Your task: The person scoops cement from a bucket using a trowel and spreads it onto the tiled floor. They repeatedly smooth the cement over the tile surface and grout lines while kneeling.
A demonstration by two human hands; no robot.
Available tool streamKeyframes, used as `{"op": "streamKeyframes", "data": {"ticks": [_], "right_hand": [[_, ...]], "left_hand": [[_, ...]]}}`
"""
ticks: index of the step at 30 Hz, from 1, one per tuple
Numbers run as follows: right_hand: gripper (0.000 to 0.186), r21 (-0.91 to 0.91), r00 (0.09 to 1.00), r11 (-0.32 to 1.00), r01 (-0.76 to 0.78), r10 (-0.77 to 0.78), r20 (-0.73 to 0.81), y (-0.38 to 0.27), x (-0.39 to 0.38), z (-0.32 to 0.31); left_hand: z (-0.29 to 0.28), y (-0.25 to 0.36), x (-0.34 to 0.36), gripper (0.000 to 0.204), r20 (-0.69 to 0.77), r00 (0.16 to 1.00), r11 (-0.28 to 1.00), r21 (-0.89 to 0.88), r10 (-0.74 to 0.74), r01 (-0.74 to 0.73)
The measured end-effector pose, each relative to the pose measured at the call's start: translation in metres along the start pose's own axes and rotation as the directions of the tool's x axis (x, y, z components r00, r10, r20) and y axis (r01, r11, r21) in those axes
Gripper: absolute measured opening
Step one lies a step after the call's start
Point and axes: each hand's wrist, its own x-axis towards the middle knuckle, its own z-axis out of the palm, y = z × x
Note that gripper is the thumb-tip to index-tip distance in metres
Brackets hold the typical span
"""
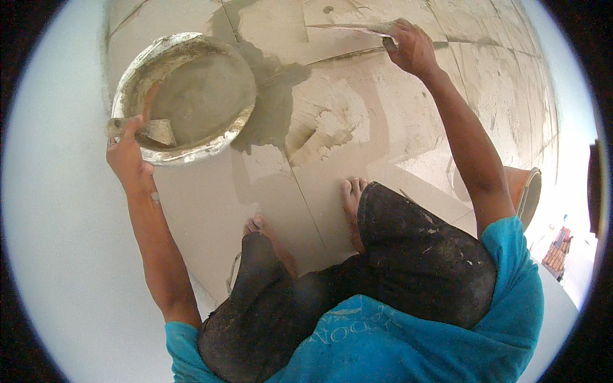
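My left hand (129,153) is closed round the handle of a putty knife (158,131), whose mortar-caked blade lies over the near left rim of a round whitish bucket (191,155). Inside the bucket is a grey-brown wet mix (201,96). Farther off to the right, my right hand (414,50) grips a flat trowel (348,28), seen nearly edge-on just above the smeared tiles. Its thin blade points left, and whether it touches the floor I cannot tell.
Large beige floor tiles (223,185) carry wet grey smears (268,96) right of the bucket. My bare feet (351,198) stand on the near tiles. An orange bucket (531,191) sits beyond my right elbow. A white wall (57,166) runs along the left.
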Motion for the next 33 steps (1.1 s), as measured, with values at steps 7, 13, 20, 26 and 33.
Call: {"op": "streamKeyframes", "data": {"ticks": [7,13,20,26,33], "right_hand": [[0.028,0.044,0.999,0.999,0.026,-0.025,-0.021,-0.006,-0.001,0.002],[0.028,0.017,1.000,1.000,0.003,-0.003,-0.004,-0.001,-0.004,0.015],[0.023,0.033,0.999,0.999,0.032,-0.031,-0.030,-0.011,0.001,0.012],[0.027,0.002,0.999,0.999,0.039,-0.039,-0.029,0.000,-0.002,0.019],[0.021,-0.003,0.999,1.000,0.016,-0.016,-0.035,-0.012,0.001,0.009]], "left_hand": [[0.000,0.006,-0.006,0.041,-0.034,0.999,1.000,-0.011,-0.006,0.006],[-0.003,0.005,-0.005,0.043,-0.011,1.000,0.997,-0.071,0.026,-0.026],[-0.006,0.005,-0.004,0.047,-0.018,1.000,1.000,-0.015,0.026,-0.026],[0.001,0.014,-0.011,0.049,-0.032,0.999,0.998,0.050,0.029,-0.027],[0.001,0.013,-0.010,0.044,-0.028,0.999,0.999,0.032,0.026,-0.026]]}}
